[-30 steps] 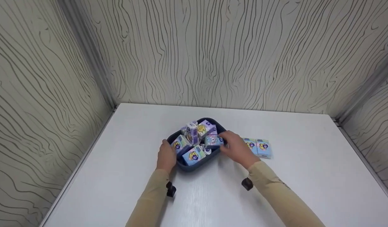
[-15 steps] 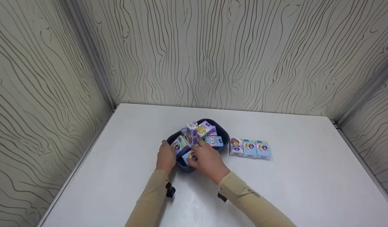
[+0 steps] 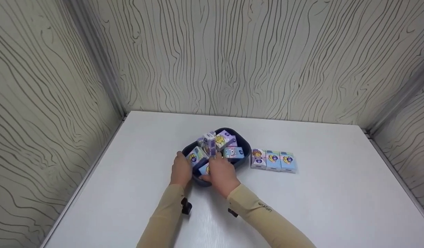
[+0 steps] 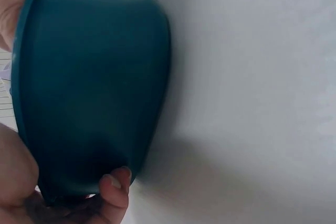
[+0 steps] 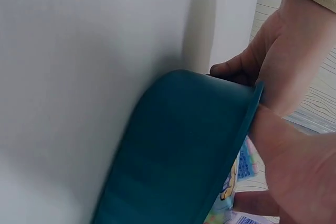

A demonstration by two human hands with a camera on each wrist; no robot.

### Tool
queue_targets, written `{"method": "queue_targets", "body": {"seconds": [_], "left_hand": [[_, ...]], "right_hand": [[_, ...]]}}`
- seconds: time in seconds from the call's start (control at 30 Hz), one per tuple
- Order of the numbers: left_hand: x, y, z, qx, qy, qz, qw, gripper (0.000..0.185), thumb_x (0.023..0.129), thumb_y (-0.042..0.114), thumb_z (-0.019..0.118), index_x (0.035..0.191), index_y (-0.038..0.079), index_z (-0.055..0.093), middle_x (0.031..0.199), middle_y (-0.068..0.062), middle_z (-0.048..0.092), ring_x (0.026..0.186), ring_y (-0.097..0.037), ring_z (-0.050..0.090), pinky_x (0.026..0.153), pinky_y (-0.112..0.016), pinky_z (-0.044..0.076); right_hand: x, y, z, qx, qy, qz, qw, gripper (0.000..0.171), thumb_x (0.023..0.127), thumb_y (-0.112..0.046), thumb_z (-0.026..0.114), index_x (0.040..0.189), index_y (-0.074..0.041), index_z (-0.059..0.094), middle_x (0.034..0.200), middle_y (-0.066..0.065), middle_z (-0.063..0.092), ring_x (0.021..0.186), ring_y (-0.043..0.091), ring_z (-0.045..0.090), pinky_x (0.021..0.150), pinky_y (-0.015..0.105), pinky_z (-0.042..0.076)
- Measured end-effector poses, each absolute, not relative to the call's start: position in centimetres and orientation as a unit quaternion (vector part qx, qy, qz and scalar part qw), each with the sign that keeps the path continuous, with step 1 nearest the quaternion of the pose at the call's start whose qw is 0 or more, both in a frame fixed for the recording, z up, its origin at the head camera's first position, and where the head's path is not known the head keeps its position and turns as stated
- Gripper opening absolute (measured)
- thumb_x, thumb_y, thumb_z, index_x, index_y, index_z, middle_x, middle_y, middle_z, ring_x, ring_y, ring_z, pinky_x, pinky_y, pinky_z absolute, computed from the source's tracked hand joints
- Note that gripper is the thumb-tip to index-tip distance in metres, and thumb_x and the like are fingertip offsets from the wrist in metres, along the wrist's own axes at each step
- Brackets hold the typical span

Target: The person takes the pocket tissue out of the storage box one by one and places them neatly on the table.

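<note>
Three small printed tissue packs already lie in a row on the white surface, just right of the dark teal plastic bowl; about five packs remain inside. Left hand grips the bowl's rim; right hand closes on a blue pack at the near edge, not yet lifted.

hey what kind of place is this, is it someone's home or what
Probably a staged recording booth, not a home: wavy-patterned wall panels box in a plain white table, which carries only a dark blue bowl of small printed packets.
</note>
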State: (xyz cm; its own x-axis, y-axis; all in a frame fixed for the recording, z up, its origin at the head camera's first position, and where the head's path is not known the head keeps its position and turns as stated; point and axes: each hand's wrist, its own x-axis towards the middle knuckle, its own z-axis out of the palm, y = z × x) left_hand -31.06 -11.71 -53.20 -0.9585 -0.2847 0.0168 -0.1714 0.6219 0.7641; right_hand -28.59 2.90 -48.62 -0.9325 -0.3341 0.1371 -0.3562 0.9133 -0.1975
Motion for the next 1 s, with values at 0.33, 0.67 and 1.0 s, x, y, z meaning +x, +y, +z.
{"method": "queue_targets", "body": {"seconds": [0.33,0.67,1.0], "left_hand": [[-31.2,-11.4,-53.2,0.127,-0.895,-0.423,0.066,0.042,0.098,0.009,0.042,0.132,-0.014,0.037,0.116,-0.029,0.055,0.106,-0.039,0.058,0.089,-0.049,0.047],[-31.0,-11.4,-53.2,0.116,-0.906,-0.399,0.080,0.042,0.096,0.006,0.045,0.130,-0.017,0.036,0.113,-0.032,0.055,0.104,-0.042,0.058,0.087,-0.051,0.047],[-31.0,-11.6,-53.5,0.121,-0.904,-0.402,0.081,0.041,0.097,0.007,0.045,0.129,-0.015,0.037,0.113,-0.032,0.055,0.105,-0.043,0.057,0.089,-0.051,0.047]], "right_hand": [[-29.0,2.8,-48.4,0.174,-0.974,0.117,0.086,0.071,0.069,-0.034,0.084,0.119,0.007,0.055,0.112,0.022,0.054,0.088,0.033,0.058,0.067,0.044,0.054],[-29.1,3.8,-47.8,0.218,-0.962,0.134,0.096,0.070,0.067,-0.029,0.083,0.124,-0.001,0.053,0.115,0.016,0.053,0.094,0.031,0.055,0.072,0.045,0.052],[-29.6,6.0,-45.6,0.243,-0.950,0.176,0.083,0.076,0.071,-0.028,0.079,0.135,-0.002,0.047,0.127,0.013,0.048,0.108,0.029,0.051,0.087,0.042,0.049]]}}
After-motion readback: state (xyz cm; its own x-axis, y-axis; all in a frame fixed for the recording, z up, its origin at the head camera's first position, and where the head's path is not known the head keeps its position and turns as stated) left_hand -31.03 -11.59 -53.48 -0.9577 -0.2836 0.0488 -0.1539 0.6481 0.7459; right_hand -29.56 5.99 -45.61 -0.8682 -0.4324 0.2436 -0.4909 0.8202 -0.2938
